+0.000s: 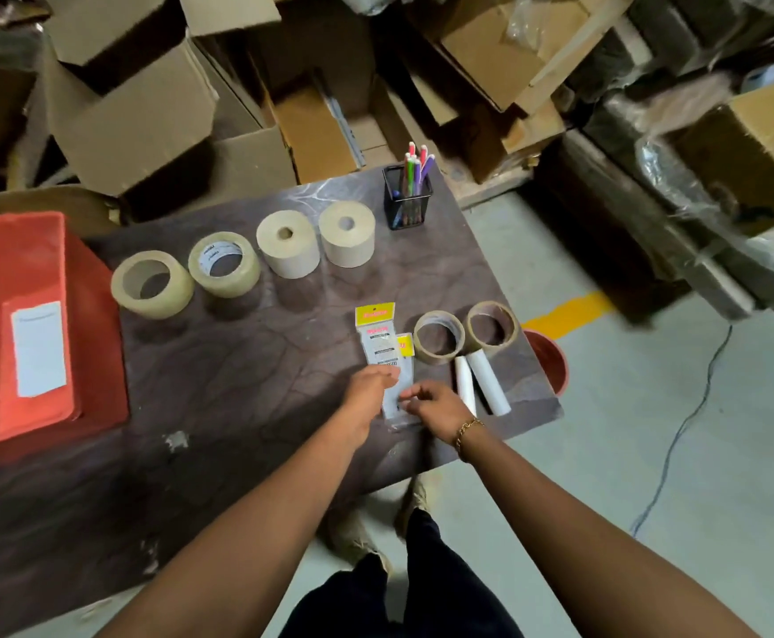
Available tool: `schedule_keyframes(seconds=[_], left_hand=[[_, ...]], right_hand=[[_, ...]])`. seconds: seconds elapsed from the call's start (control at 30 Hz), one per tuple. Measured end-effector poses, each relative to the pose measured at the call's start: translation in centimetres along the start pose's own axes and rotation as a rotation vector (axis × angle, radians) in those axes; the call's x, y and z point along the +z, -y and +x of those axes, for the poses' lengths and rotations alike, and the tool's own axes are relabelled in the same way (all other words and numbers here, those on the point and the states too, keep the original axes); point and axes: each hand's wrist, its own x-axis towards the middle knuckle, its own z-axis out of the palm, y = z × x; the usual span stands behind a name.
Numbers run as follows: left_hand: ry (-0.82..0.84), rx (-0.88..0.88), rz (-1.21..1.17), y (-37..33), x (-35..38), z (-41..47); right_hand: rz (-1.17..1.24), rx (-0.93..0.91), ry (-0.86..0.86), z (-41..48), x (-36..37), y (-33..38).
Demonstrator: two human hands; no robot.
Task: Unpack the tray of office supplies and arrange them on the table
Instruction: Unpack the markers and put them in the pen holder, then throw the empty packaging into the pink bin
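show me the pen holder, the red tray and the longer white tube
pen holder [407, 209], head view, on its front mesh wall
red tray [100, 343], head view, on its right outer wall
longer white tube [489, 384], head view, midway along its length

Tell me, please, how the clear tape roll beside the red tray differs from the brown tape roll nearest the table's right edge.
The clear tape roll is pale and translucent; the brown tape roll is dark tan. The clear tape roll has a thick winding; the brown tape roll is a thin ring. The clear tape roll sits in the back row, the brown tape roll nearer, by the white tubes. Both lie flat, hole up.
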Motion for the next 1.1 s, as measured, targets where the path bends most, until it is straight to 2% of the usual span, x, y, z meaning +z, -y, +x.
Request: schedule_keyframes(seconds=[0.1,0.23,0.3,0.37,0.43,0.5,0.67,0.83,0.93,1.1], left_hand=[[-0.035,0.032,0.070,0.9,-0.5,0.3],[-0.036,0.033,0.109,2.0,-0.3,-0.2],[-0.044,0.030,0.095,2.2,-0.2,-0.9],[-0.063,0.030,0.067,2.3,-0.4,-1.1],[-0.094,0.028,0.061,2.4,-0.9,-1.3],[-0.105,0.021,0.076,2.7,-1.4,-1.3],[-0.071,0.007,0.171,3.1,-1.7,-1.9],[0.049,-0.053,0.139,4.0,-1.0,-2.6],[0.037,-0.014,0.120,4.2,-0.7,-3.4],[0.031,0.124,0.087,2.9,-1.5,-5.4]], right_hand=[[0.046,0.004,0.048,-1.5,-0.9,-0.3],[-0.045,-0.015,0.096,-2.4,-2.2,-1.3],[-0.116,-0.081,-0.074,-2.8,-2.8,-1.3],[-0.303,-0.138,-0.360,-2.8,-3.9,-1.2],[-0.431,-0.042,-0.448,-2.5,-5.2,-1.4],[-0.416,0.043,-0.350,-1.8,-6.0,-1.9],[-0.310,0.024,-0.215,-0.6,-4.0,-3.0],[0.173,0.001,-0.045,-1.8,-0.3,-2.0],[0.317,0.025,0.051,-2.7,0.8,-1.1],[0.437,-0.022,0.055,-3.7,0.9,0.2]])
